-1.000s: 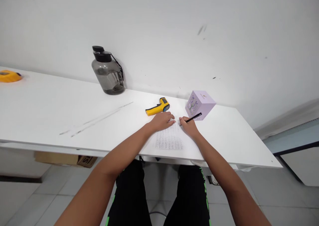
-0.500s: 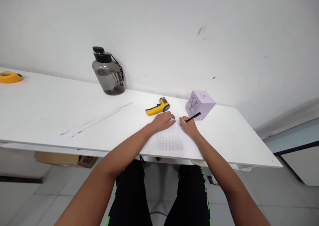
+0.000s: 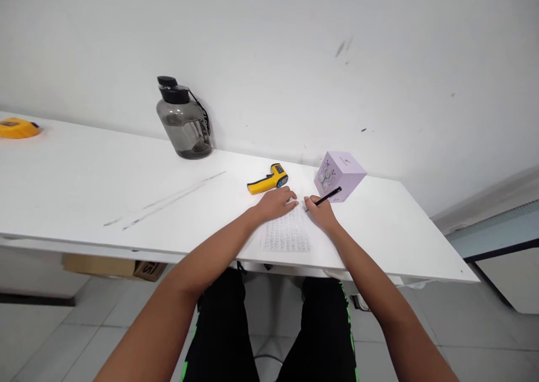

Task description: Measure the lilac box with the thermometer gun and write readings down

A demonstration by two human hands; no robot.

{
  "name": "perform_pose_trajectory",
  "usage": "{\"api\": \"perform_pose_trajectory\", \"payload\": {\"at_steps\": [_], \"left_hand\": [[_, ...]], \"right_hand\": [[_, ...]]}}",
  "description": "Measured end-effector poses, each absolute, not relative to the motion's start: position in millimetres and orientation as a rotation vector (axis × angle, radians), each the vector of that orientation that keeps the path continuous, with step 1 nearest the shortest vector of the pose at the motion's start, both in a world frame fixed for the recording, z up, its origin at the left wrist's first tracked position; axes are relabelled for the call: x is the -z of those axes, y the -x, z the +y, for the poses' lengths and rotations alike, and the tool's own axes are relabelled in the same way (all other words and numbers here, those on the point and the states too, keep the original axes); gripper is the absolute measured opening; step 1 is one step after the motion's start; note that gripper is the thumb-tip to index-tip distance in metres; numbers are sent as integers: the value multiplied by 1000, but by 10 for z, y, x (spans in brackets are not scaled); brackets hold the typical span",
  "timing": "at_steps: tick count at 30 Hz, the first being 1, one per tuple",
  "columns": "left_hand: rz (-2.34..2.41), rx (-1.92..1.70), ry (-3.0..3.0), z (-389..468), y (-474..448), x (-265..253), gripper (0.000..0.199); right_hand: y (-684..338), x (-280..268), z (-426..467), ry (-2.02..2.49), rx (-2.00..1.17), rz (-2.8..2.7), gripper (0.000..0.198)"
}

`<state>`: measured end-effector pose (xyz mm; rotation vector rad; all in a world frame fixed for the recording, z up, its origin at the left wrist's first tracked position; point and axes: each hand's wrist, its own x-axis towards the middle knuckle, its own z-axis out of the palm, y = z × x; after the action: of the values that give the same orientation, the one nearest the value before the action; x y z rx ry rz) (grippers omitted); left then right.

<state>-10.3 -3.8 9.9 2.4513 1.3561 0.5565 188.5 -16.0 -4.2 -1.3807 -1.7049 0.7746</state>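
A black pen (image 3: 328,196) is pinched in my right hand (image 3: 320,212), its tip on the upper right part of a sheet of paper (image 3: 287,236). Rows of handwriting cover much of that sheet. My left hand (image 3: 277,203) rests flat on the paper's upper left, fingers stretched out and slightly bent. Just beyond the left hand lies a yellow and black infrared thermometer (image 3: 268,180). Behind my right hand stands a lilac box (image 3: 346,174) with a floral print, partly covered by the pen and hand.
A large grey water bottle (image 3: 185,124) with a black lid stands against the wall. Toward the far left lies an orange-yellow object (image 3: 17,128), cut off by the frame. The white table (image 3: 404,230) carries dark streaks. Underneath sits a cardboard box (image 3: 101,265).
The view has shifted very slightly. Both hands stay in nearly the same place, the pen still in my right hand at the paper.
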Motion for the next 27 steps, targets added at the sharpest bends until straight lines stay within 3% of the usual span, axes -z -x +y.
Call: {"api": "perform_pose_trajectory", "payload": {"at_steps": [27], "left_hand": [[1360,-524,-2445,-13,114,-81,35]], "right_hand": [[-1881,83,-144,1430,-640,-1665,41]]}}
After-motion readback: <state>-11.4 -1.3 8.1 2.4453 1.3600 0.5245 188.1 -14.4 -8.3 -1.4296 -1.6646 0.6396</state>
